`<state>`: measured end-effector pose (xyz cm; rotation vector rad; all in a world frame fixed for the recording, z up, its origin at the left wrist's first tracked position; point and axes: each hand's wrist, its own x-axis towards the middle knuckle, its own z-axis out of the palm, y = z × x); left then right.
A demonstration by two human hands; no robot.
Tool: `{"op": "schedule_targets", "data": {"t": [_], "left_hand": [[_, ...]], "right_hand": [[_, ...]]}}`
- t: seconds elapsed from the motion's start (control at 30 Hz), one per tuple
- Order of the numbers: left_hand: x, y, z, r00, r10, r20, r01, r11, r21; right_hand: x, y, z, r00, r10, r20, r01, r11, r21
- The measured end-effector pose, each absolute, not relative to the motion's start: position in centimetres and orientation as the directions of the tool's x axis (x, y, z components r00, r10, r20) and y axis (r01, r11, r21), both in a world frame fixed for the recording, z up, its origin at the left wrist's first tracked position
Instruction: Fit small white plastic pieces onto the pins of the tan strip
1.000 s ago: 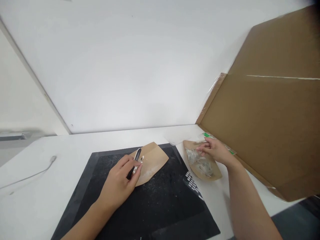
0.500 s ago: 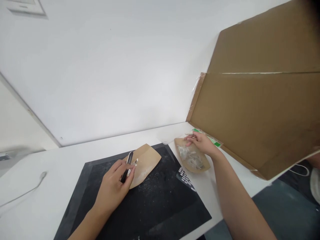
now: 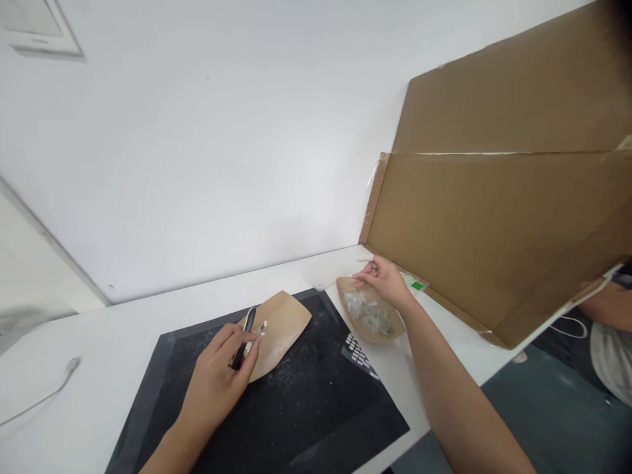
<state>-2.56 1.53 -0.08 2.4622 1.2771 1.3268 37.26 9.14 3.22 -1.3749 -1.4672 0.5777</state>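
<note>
My left hand (image 3: pixel 224 362) is closed around a slim black pen-like tool (image 3: pixel 245 339), held aslant over a brown paper sheet (image 3: pixel 284 322). Small white bits (image 3: pixel 263 329) show at its fingertips. The sheet lies on a black mat (image 3: pixel 316 395). Over to the right, my right hand (image 3: pixel 382 283) hovers at the far edge of a shallow brown paper tray (image 3: pixel 363 332). Its fingers are pinched together; what they hold, if anything, is too small to make out. Clear and whitish scraps (image 3: pixel 370 313) fill the tray.
A large cardboard panel (image 3: pixel 474 217) stands along the right side, with a green and white label (image 3: pixel 412 281) at its foot. A clear plastic piece (image 3: pixel 320 273) lies by the wall. At left is a cable (image 3: pixel 64 378). A person's arm (image 3: pixel 607 304) shows far right.
The view has shifted slightly, so the table and panel sit further left. Both hands keep nearly the same pose, and the left one still grips the black tool. More of the other person's arm shows.
</note>
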Motion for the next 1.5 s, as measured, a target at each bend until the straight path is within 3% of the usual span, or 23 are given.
{"op": "schedule_targets", "data": {"t": [0.3, 0.4, 0.73, 1.0, 1.27, 1.33, 1.5], "left_hand": [[-2.7, 1.3, -0.2, 0.298, 0.697, 0.653, 0.615, -0.663, 0.427], [-2.6, 1.2, -0.4, 0.296, 0.719, 0.629, 0.612, -0.648, 0.454], [-2.5, 1.2, -0.1, 0.284, 0.746, 0.602, 0.595, -0.630, 0.500], [-1.9, 0.6, -0.6, 0.275, 0.758, 0.592, 0.601, -0.616, 0.509], [-1.0, -0.4, -0.5, 0.082, 0.802, 0.592, 0.691, -0.473, 0.546], [-0.8, -0.8, 0.3, 0.050, 0.843, 0.535, 0.694, -0.415, 0.588], [-0.8, -1.0, 2.1, 0.183, 0.950, 0.255, 0.726, -0.305, 0.616]], "right_hand": [[36.4, 9.5, 3.4, 0.315, 0.796, 0.517, 0.423, 0.370, -0.827], [36.1, 9.4, 3.5, 0.272, 0.806, 0.526, 0.426, 0.390, -0.817], [33.1, 8.2, 3.6, 0.045, 0.884, 0.466, 0.472, 0.392, -0.789], [24.7, 4.8, 2.8, -0.021, 0.943, 0.332, 0.188, 0.330, -0.925], [20.9, 3.0, 1.1, -0.226, 0.945, 0.238, 0.055, 0.256, -0.965], [20.6, 2.9, 0.9, -0.229, 0.945, 0.233, 0.015, 0.243, -0.970], [20.5, 3.0, 1.1, -0.197, 0.947, 0.253, 0.035, 0.265, -0.964]]}}
